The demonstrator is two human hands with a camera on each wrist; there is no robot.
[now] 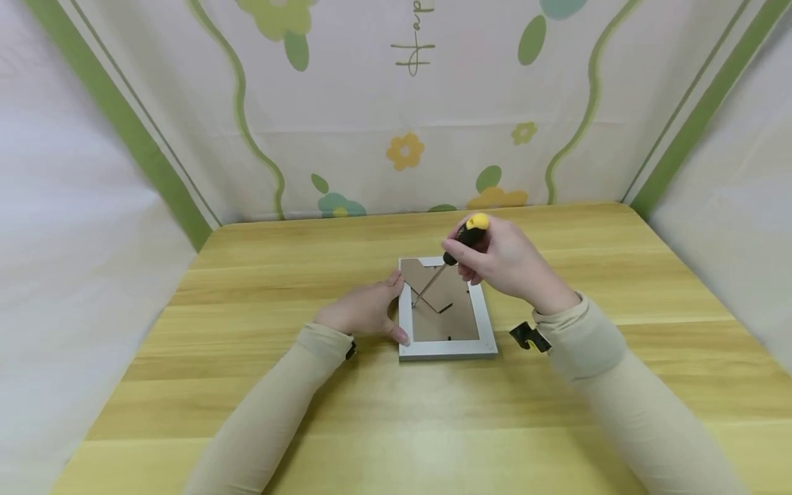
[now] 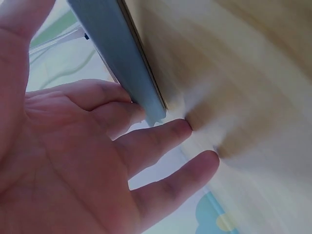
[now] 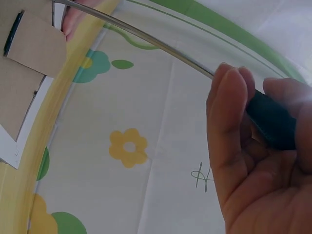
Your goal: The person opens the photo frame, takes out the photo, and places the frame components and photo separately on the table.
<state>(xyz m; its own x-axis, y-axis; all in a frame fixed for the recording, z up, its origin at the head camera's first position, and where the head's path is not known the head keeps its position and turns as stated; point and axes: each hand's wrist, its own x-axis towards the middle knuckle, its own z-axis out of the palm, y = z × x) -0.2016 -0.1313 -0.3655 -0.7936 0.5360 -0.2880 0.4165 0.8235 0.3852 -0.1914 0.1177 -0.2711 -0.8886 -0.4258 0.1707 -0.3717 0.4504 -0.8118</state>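
Observation:
A silver picture frame (image 1: pixel 445 349) lies face down on the table, its brown backing board (image 1: pixel 454 320) showing. Small dark tabs sit along the inner edges, and a stand flap lies on the board. My left hand (image 1: pixel 365 309) rests against the frame's left side, thumb at the near corner; the left wrist view shows its fingers (image 2: pixel 161 141) loosely spread, some touching the frame's side and some the table. My right hand (image 1: pixel 516 265) grips a screwdriver (image 1: pixel 468 240) with a black and yellow handle. Its slanting shaft (image 3: pixel 161 44) reaches down to the left inner edge, near a tab.
The wooden table (image 1: pixel 247 344) ends at a pale curtain (image 1: pixel 346 89) printed with flowers and green bands. White cloth walls (image 1: pixel 68 240) stand at left and right. A black strap piece (image 1: pixel 530 337) is on my right wrist.

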